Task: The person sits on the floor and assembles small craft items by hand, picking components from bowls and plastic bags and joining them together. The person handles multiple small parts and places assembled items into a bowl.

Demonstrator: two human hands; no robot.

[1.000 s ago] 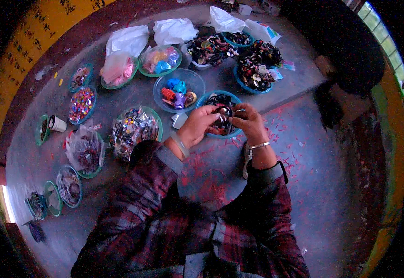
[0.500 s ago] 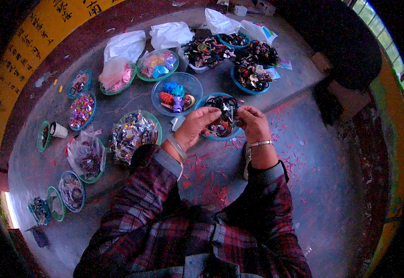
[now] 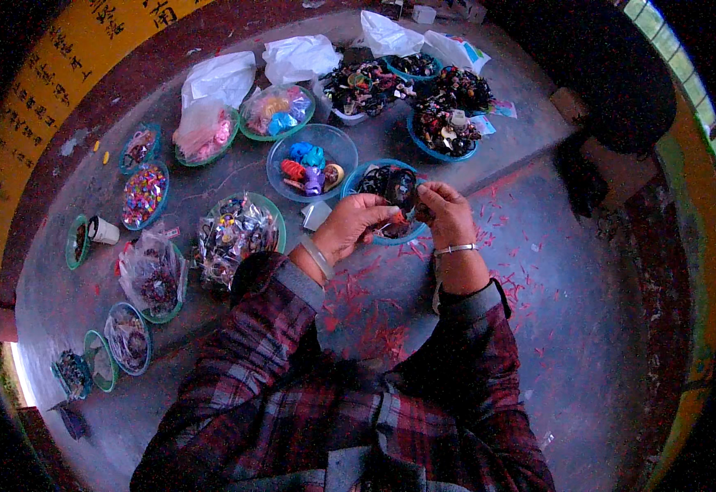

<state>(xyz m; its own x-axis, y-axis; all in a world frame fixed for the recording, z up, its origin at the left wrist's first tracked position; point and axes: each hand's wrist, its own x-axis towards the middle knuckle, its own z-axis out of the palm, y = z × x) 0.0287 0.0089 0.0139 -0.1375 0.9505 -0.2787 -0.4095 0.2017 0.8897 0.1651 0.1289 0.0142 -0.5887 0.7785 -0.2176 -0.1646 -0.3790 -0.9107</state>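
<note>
Far left bowls: small green-rimmed bowls [image 3: 143,194] of beads on the grey floor [image 3: 588,328].
Wrapped bowl: a bowl of shiny pieces [image 3: 237,231], just left of the hands.
Left hand [image 3: 350,227]: fingers curled, pinching a small dark piece [image 3: 399,190].
Dark piece: held between both hands, over a blue bowl [image 3: 372,175].
Right hand [image 3: 448,213]: closed on the same piece.
Floor: red scraps [image 3: 374,328] near the wrists.

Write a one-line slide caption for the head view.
Both hands, left hand and right hand, pinch a small dark piece above a blue bowl.
</note>
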